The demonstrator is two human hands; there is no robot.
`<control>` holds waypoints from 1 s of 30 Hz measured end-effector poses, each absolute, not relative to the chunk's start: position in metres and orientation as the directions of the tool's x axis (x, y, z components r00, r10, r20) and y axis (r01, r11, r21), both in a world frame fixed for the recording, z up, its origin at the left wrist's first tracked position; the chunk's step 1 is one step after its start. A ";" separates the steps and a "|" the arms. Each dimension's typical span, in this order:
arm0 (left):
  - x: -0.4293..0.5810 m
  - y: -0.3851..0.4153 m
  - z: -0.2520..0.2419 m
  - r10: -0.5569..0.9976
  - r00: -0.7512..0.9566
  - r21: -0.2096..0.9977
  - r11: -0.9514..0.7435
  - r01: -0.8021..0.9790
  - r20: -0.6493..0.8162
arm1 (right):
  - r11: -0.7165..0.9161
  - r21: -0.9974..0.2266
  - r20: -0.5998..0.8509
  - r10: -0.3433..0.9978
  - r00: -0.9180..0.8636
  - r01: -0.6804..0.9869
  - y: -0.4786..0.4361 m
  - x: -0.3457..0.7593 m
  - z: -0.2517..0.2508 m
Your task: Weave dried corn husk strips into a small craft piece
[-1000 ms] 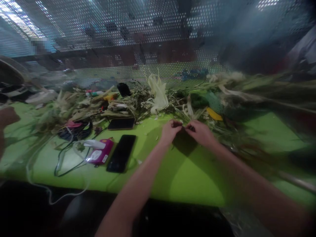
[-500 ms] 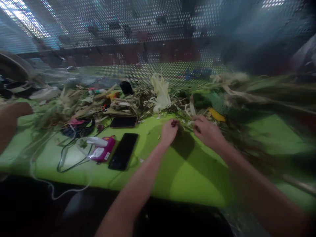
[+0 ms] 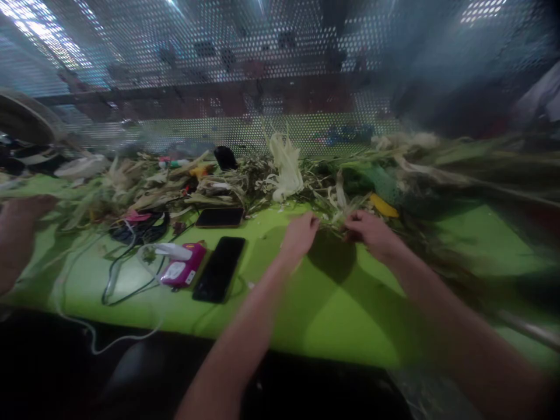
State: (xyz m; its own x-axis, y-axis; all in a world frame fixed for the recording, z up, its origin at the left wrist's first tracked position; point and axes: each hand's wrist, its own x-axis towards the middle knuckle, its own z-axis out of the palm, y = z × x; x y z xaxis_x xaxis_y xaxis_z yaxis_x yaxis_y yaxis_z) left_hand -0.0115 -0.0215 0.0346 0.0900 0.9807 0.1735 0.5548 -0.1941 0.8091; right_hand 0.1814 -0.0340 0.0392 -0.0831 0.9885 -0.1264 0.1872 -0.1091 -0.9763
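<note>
Over the green tabletop [image 3: 324,326], the left hand [image 3: 301,233] and right hand [image 3: 371,230] are held slightly apart, fingers curled; whether anything is gripped cannot be made out. Pale husks [image 3: 339,201] are strewn just beyond, toward the far edge. A black phone [image 3: 220,269] is laid nearer the front edge.

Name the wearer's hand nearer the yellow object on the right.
Right. The right hand is just in front of the yellow object; the left hand is farther off to its left.
</note>
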 end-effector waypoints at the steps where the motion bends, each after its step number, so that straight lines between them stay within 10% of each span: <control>1: -0.011 -0.022 0.036 0.983 0.089 0.830 -0.185 0.526 0.163 | -0.116 -0.985 -0.128 0.987 -0.094 0.128 -0.032 0.182 0.038; 11: -0.008 -0.023 0.038 0.987 0.157 0.991 -0.026 -0.128 0.047 | 0.242 -0.682 0.159 0.970 -0.183 0.690 -0.031 0.187 0.035; 20: -0.007 -0.020 0.033 0.990 0.140 0.979 -0.003 -0.204 0.032 | 0.330 -0.670 0.298 0.940 -0.167 0.665 -0.035 0.183 0.041; 30: -0.007 -0.017 0.036 0.998 0.016 0.974 -0.053 -0.219 0.058 | 0.088 -0.856 0.060 0.996 -0.070 0.509 -0.039 0.175 0.050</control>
State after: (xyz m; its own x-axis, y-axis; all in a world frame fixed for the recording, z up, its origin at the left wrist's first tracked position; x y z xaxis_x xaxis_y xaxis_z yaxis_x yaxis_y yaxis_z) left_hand -0.0070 -0.0174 0.0361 0.0159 0.9982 0.0576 -0.2193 -0.0528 0.9742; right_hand 0.1749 -0.0394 0.0496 -0.0701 0.9957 0.0603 0.5092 0.0877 -0.8562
